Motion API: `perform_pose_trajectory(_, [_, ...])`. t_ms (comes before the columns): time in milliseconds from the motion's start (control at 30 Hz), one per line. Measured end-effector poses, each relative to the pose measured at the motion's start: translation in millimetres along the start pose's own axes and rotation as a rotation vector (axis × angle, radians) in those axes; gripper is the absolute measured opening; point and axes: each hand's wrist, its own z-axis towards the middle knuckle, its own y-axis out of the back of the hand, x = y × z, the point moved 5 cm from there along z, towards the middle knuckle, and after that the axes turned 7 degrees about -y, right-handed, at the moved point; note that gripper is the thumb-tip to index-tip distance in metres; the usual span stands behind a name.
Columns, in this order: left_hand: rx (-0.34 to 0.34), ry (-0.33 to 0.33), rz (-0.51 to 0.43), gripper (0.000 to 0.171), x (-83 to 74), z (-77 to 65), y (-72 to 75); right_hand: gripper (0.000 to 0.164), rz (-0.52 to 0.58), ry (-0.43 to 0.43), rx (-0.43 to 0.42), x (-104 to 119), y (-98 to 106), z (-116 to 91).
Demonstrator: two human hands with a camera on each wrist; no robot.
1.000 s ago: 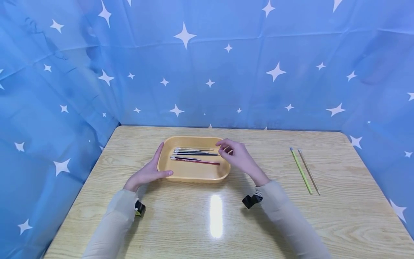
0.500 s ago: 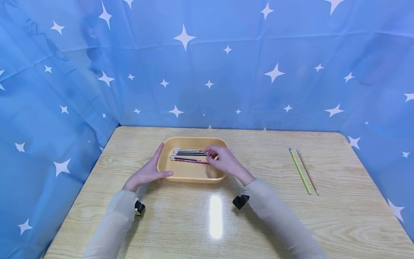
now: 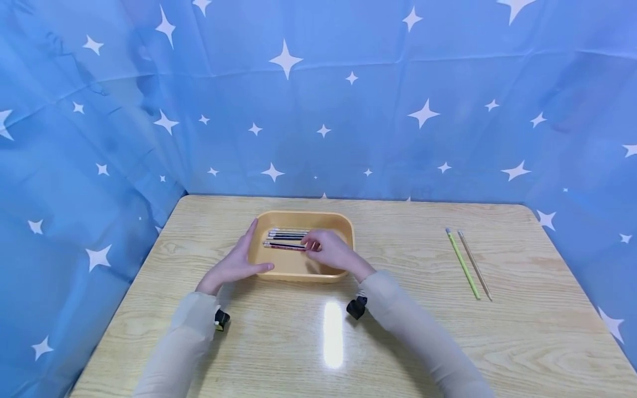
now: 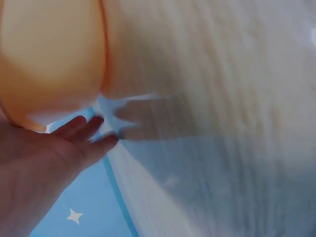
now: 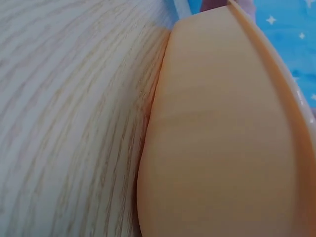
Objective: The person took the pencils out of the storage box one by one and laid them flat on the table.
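Note:
An orange-yellow tray [image 3: 298,276] lies on the table with several pencils [image 3: 286,238] in it. Most are dark, and a red one [image 3: 286,247] is nearest the front. My left hand [image 3: 234,267] rests on the tray's left end, its fingers along the outside and its thumb at the front rim. In the left wrist view, the left fingers [image 4: 98,145] stretch out next to the tray wall. Over the tray, my right hand [image 3: 330,251] has bent fingers with tips at the right part of the pencils; whether they pinch one is hidden. The right wrist view shows only the tray's side [image 5: 217,123].
Two more pencils, a lime green one [image 3: 464,265] and a gold-brown one [image 3: 475,266], lie apart from the tray on the right of the wooden table [image 3: 413,232]. A blue curtain with white stars [image 3: 323,94] hangs behind the table and at both sides.
My right hand has moved left from the tray's right rim, in over the pencils, and now covers their right ends. The left hand has kept its place at the tray.

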Motion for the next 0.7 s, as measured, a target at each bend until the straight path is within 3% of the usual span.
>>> perform_pose_trajectory(367, [-0.019,0.049,-0.097,0.117,5.5,-0.3,-4.5,0.017,-0.026,-0.043,0.026,-7.3,-8.2,8.3])
perform_pose_trajectory(600, [0.001,0.065,-0.146,0.112,-34.5,-5.9,1.4,0.016,-0.038,-0.082,0.045,-10.3,-13.5,11.6])
perform_pose_trajectory(700, [-0.003,0.072,-0.138,0.113,-34.9,-5.1,1.7,0.016,-0.014,-0.075,0.047,-10.8,-13.0,12.3])
